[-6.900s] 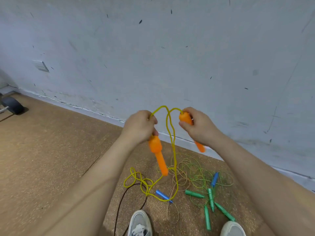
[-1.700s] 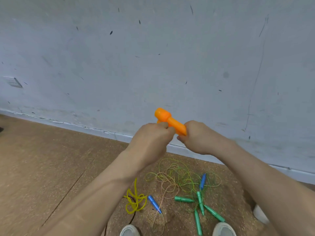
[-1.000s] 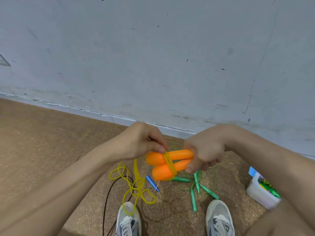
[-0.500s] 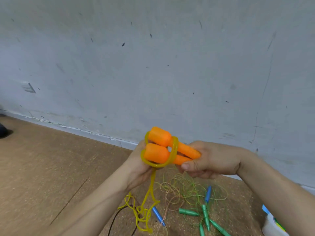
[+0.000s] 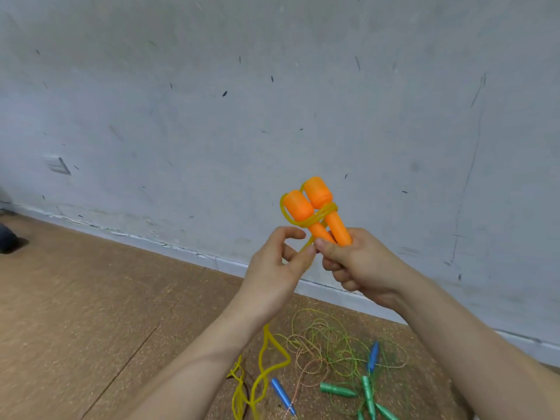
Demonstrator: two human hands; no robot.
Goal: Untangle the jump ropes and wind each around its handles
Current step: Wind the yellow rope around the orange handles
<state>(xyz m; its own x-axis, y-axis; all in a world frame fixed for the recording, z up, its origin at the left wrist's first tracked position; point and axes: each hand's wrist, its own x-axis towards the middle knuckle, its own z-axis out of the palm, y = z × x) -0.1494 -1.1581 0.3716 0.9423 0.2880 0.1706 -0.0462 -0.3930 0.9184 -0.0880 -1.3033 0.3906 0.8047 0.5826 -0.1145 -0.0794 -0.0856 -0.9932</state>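
The right hand (image 5: 360, 265) grips two orange handles (image 5: 315, 204) side by side in front of the wall. The left hand (image 5: 278, 268) pinches the yellow rope (image 5: 315, 218) looped around them. The rope's slack trails to the floor (image 5: 91, 298), beside tangled green ropes (image 5: 327, 338).

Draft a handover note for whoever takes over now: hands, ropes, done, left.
Right hand grips both orange handles, held together, caps up. Left hand pinches the yellow rope just below the wrap.
Done: a few turns around the handles under the caps.
Left: wind the slack hanging to the floor; then the thin tangled ropes with green handles and blue handles.
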